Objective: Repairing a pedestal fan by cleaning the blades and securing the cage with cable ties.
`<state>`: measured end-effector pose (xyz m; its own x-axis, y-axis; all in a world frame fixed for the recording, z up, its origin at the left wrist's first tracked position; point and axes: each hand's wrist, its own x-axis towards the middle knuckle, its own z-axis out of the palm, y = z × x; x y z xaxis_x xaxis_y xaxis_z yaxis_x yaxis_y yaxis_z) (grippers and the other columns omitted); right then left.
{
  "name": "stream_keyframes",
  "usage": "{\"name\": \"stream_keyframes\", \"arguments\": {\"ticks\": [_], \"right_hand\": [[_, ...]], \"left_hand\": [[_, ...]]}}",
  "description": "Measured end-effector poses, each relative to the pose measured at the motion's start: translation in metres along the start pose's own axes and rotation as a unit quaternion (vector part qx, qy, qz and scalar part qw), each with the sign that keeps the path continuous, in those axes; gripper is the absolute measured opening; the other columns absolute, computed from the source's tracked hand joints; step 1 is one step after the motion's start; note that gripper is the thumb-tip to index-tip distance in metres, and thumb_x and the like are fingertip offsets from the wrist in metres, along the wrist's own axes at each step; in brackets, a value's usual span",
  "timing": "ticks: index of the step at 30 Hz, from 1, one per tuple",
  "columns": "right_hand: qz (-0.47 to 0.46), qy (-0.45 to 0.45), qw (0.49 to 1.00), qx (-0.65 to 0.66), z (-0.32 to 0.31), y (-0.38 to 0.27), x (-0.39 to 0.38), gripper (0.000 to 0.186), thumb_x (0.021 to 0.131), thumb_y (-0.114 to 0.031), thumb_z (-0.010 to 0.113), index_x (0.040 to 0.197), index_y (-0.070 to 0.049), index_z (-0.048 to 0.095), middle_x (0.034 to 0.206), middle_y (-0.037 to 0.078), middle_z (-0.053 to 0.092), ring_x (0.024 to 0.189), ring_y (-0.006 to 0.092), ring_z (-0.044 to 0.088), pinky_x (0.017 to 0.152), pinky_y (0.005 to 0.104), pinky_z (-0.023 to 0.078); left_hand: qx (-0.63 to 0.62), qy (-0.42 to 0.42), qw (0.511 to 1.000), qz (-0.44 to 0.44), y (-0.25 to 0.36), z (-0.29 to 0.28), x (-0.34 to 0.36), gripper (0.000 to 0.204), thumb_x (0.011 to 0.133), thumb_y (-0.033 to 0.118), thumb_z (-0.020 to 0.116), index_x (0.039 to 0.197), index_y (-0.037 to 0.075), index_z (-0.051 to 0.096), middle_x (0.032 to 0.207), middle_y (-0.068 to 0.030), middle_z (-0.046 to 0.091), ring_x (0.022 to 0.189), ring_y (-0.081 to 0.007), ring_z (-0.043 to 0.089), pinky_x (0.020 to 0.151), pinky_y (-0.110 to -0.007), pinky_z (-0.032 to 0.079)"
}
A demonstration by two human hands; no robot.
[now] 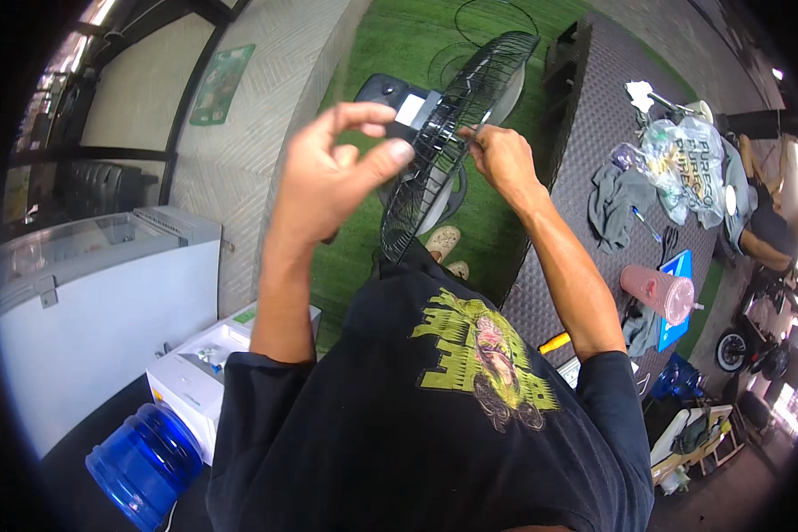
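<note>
Brace the electric fan (448, 115), upper centre of the frame, by its black motor housing (381, 91) with left hand (332, 173), now spread apart; ease right hand (508, 164) gently near the hub, cannot tell whether clamped.

Your black short-sleeved cloth T-shirt (355, 417), its loose black sleeves (616, 390), a jagged yellow-green print (448, 355) across your front with a pinkish middle and dark curling lines, your bare left hand (332, 177) and bare right hand (507, 160), your pale beige rounded shoes (442, 240) with darker specks
</note>
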<state>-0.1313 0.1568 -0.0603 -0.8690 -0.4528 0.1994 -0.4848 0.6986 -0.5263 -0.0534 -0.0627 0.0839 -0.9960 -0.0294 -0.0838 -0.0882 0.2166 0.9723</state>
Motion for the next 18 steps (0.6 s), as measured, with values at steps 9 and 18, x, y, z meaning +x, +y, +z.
{"name": "stream_keyframes", "arguments": {"ticks": [9, 18], "right_hand": [[0.084, -0.020, 0.996, -0.024, 0.018, 0.003, 0.003, 0.027, 0.075, -0.003, 0.061, 0.102, -0.010, 0.065, 0.089, 0.011, 0.067, 0.079, 0.0308, 0.065, 0.067, 0.0378, 0.052], [-0.039, 0.023, 0.996, -0.071, 0.022, 0.021, 0.008, 0.028, 0.072, -0.008, 0.062, 0.100, -0.010, 0.064, 0.080, 0.009, 0.066, 0.073, 0.0295, 0.063, 0.067, 0.0399, 0.051]], "left_hand": [[0.002, 0.027, 0.999, 0.035, -0.034, 0.023, -0.017, 0.061, 0.059, 0.017, 0.086, 0.110, 0.003, 0.056, 0.098, -0.0047, 0.049, 0.084, -0.0082, 0.045, 0.062, -0.020, 0.037], [0.004, 0.051, 0.997, 0.061, -0.069, 0.047, -0.054, 0.075, 0.055, 0.019, 0.089, 0.113, -0.001, 0.045, 0.105, -0.0097, 0.045, 0.092, -0.0159, 0.054, 0.078, -0.029, 0.049]]}}
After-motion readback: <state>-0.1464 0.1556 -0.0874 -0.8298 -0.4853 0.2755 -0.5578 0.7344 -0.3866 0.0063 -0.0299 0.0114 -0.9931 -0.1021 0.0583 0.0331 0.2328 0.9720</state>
